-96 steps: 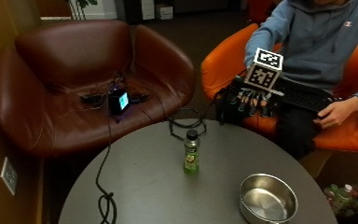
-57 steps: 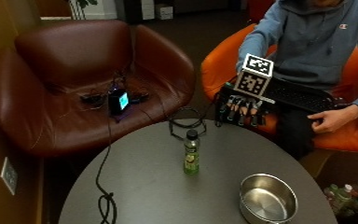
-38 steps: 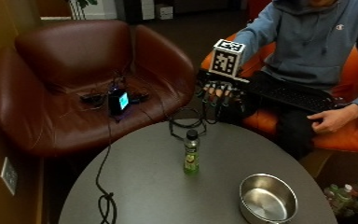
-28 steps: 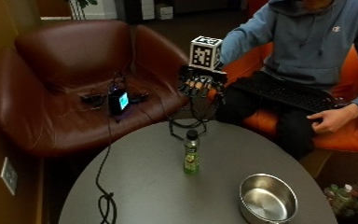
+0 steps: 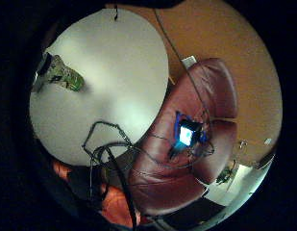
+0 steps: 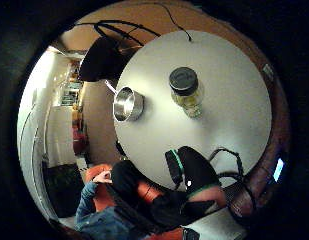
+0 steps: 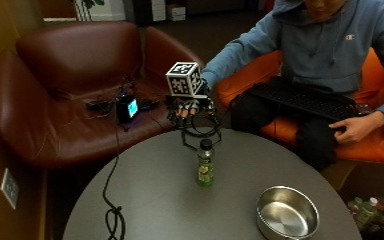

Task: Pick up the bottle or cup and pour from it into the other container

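Observation:
A small bottle [image 7: 205, 164] with a black cap and green label stands upright near the middle of the round grey table [image 7: 159, 200]. A shiny metal bowl [image 7: 287, 212] sits on the table toward its front right edge. My gloved right hand [image 7: 191, 106] hovers over the table's far edge, above and behind the bottle, with fingers relaxed and holding nothing. The thumb side palm view shows the bottle [image 6: 186, 90] from above beside the bowl [image 6: 127, 104]. In the little finger side palm view the bottle [image 5: 60, 76] stands on the table.
A brown leather armchair [image 7: 72, 95] stands behind the table with a lit device [image 7: 127, 108] and cables on its seat. A black cable [image 7: 112, 210] runs across the table's left side. The person's bare hand [image 7: 355, 127] rests on a keyboard [image 7: 308, 100]. Several bottles [image 7: 378, 207] stand on the floor at right.
My gloved hand has moved left from beside the person's lap to above the table's far edge, behind the bottle. Bottle and bowl have stayed in place.

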